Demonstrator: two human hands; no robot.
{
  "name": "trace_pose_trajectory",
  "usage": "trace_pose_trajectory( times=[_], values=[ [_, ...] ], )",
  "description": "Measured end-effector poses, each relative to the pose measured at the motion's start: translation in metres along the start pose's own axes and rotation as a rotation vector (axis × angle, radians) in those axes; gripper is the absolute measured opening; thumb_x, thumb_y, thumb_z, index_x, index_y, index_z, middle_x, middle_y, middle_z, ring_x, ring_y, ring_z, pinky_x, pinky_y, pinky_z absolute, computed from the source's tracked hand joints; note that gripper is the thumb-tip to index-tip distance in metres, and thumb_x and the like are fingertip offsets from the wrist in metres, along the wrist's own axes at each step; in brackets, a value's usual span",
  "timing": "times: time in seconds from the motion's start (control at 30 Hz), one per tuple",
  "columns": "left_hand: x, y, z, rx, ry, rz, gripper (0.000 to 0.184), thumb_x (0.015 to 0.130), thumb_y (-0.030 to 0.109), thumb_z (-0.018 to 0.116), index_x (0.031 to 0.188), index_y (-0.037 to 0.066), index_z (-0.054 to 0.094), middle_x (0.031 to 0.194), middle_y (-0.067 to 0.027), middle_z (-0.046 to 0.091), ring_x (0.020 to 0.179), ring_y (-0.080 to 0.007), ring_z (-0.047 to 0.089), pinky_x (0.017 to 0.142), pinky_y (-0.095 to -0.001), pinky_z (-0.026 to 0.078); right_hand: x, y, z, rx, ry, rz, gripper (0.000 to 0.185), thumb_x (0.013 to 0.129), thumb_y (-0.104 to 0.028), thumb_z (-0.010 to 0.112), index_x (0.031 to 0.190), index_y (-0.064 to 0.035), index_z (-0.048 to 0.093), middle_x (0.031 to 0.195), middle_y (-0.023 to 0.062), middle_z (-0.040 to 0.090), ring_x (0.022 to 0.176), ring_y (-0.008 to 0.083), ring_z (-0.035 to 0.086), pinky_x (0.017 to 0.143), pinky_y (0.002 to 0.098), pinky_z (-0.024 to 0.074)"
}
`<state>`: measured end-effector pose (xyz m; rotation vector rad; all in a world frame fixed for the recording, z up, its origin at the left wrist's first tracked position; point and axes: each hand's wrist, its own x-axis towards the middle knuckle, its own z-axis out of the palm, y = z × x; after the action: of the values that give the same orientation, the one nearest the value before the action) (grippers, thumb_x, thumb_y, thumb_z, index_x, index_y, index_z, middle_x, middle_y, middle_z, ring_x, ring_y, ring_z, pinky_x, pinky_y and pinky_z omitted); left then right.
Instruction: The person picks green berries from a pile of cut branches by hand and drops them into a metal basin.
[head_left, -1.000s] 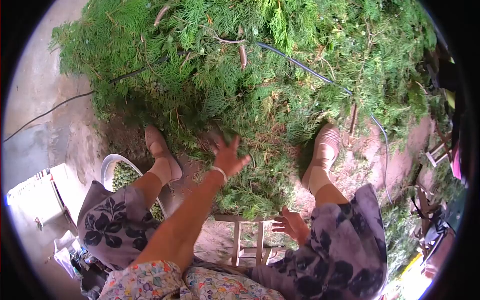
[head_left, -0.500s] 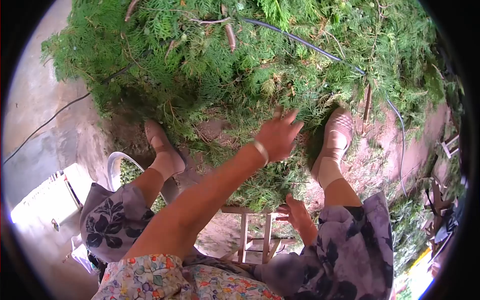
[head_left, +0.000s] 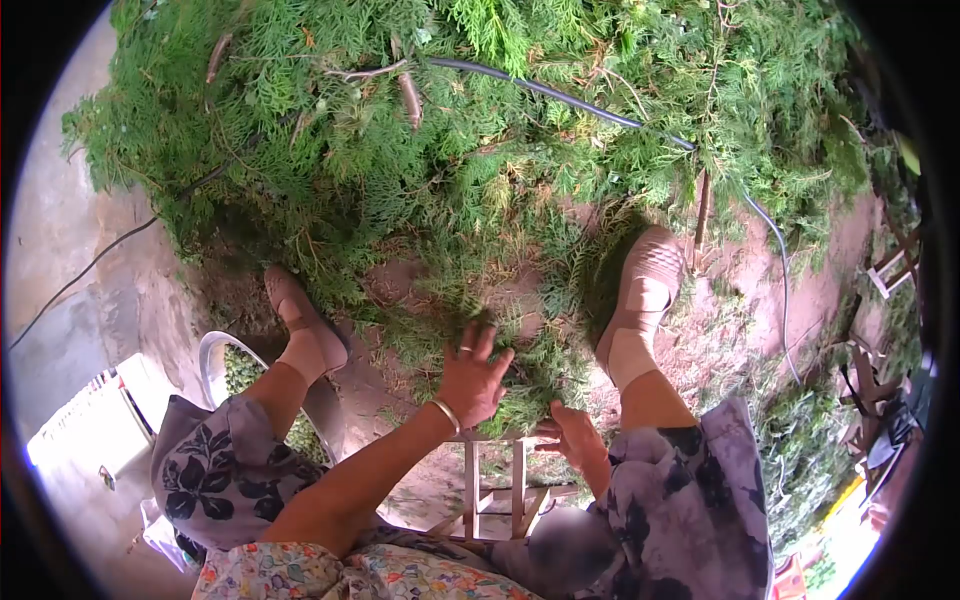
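My left hand (head_left: 475, 378), with a ring and a bracelet, reaches low over loose green conifer sprigs (head_left: 528, 408) between my feet. Its fingers are apart and point away from me, at the edge of the sprigs. My right hand (head_left: 580, 442) is close by on the other side of them, thumb up and fingers stretched toward the left; nothing shows in it. Just below both hands stands a small wooden frame (head_left: 495, 480) with slats, partly under the sprigs. Beyond them lies a large heap of conifer branches (head_left: 420, 180).
A dark cable (head_left: 560, 95) runs across the heap and down the right side. Left of my leg sits a metal basin (head_left: 212, 365) holding small green pieces. My shoes (head_left: 648, 275) stand on the earth floor. A wooden piece (head_left: 890, 270) lies far right.
My left hand has come back toward me and left, from the heap's near edge to the sprigs by the wooden frame. My right hand stays nearly in place; the view has shifted slightly.
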<state>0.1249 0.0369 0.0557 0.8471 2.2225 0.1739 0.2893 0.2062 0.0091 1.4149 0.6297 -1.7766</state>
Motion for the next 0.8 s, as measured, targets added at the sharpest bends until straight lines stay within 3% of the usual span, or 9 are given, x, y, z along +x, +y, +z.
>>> trace_pose_trajectory(
  times=[0.07,0.1,0.2,0.3,0.37,0.43,0.53,0.63,0.8],
  values=[
    [0.011,-0.003,-0.021,-0.001,0.348,-0.051,0.044,0.073,0.016,0.069,0.115,0.011,0.055,0.122,-0.0191,0.047,0.117,-0.035,0.046,0.087,-0.0537,0.045,-0.007,-0.006,0.003,0.006,0.007,-0.01,0.068,0.089,-0.04,0.057,0.129,0.0085,0.029,0.113,0.0287,0.051,0.101,0.0406,0.055,0.075,0.0535,0.0522],
    [0.021,-0.005,-0.027,-0.001,0.344,-0.046,0.044,0.073,0.016,0.069,0.115,0.011,0.055,0.122,-0.0191,0.047,0.117,-0.035,0.046,0.087,-0.0537,0.045,-0.011,-0.01,0.004,-0.043,0.029,-0.015,0.064,0.09,-0.039,0.057,0.126,0.0092,0.034,0.107,0.0268,0.055,0.096,0.0374,0.058,0.073,0.0493,0.0533],
    [0.064,-0.007,-0.038,-0.139,0.373,0.075,0.022,0.076,0.001,0.059,0.097,0.006,0.058,0.078,-0.0105,0.061,0.065,-0.0251,0.06,0.053,-0.0348,0.05,-0.006,-0.013,-0.008,-0.207,0.011,0.021,0.054,0.091,-0.037,0.055,0.117,0.0091,0.045,0.095,0.0218,0.061,0.086,0.0307,0.063,0.069,0.0413,0.0546],
    [0.108,0.013,-0.037,-0.116,0.33,0.172,0.024,0.079,0.005,0.056,0.103,0.005,0.058,0.088,-0.0161,0.061,0.074,-0.0277,0.062,0.058,-0.0354,0.053,-0.014,-0.023,-0.002,-0.32,-0.01,0.023,0.044,0.093,-0.035,0.052,0.105,0.0074,0.054,0.088,0.0178,0.064,0.079,0.0259,0.064,0.066,0.0365,0.0546],
    [0.14,0.041,-0.054,-0.099,0.437,0.28,0.026,0.085,0.009,0.049,0.11,0.003,0.056,0.111,-0.026,0.056,0.104,-0.0318,0.058,0.077,-0.0397,0.054,-0.022,-0.027,0.003,-0.318,0.013,-0.01,0.042,0.093,-0.035,0.051,0.099,0.0063,0.056,0.087,0.0169,0.064,0.077,0.0245,0.065,0.064,0.0354,0.0546],
    [0.164,0.06,-0.076,0.132,0.492,0.463,0.03,0.091,0.012,0.041,0.119,0.006,0.052,0.134,-0.0263,0.041,0.131,-0.0325,0.034,0.1,-0.0507,0.04,-0.024,-0.025,0.004,-0.266,0.027,-0.094,0.042,0.089,-0.04,0.056,0.091,0.0028,0.057,0.083,0.0132,0.065,0.07,0.0205,0.064,0.057,0.0323,0.0536],
    [0.203,0.062,-0.064,-0.102,0.306,0.458,0.035,0.092,0.01,0.038,0.127,0.01,0.046,0.142,-0.019,0.034,0.139,-0.0304,0.018,0.108,-0.0559,0.024,-0.022,-0.025,0.0,-0.287,0.018,-0.076,0.038,0.091,-0.035,0.054,0.092,0.0035,0.055,0.086,0.0151,0.064,0.077,0.0229,0.063,0.063,0.035,0.0532],
    [0.196,0.045,-0.094,0.147,0.019,0.422,0.049,0.088,0.008,0.046,0.135,0.016,0.038,0.141,-0.0158,0.037,0.135,-0.0308,0.029,0.109,-0.0547,0.024,-0.02,-0.026,0.001,-0.282,-0.011,-0.057,0.036,0.092,-0.032,0.053,0.095,0.0047,0.054,0.09,0.0177,0.063,0.087,0.026,0.062,0.069,0.0384,0.0523],
    [0.121,0.001,-0.053,0.202,0.088,0.389,0.049,0.081,0.01,0.059,0.128,0.011,0.047,0.14,-0.0142,0.036,0.132,-0.0307,0.033,0.109,-0.0528,0.026,-0.021,-0.024,0.011,-0.203,-0.043,-0.056,0.039,0.091,-0.031,0.055,0.1,0.0068,0.052,0.095,0.0201,0.061,0.088,0.0278,0.061,0.071,0.0413,0.053]
  ],
)
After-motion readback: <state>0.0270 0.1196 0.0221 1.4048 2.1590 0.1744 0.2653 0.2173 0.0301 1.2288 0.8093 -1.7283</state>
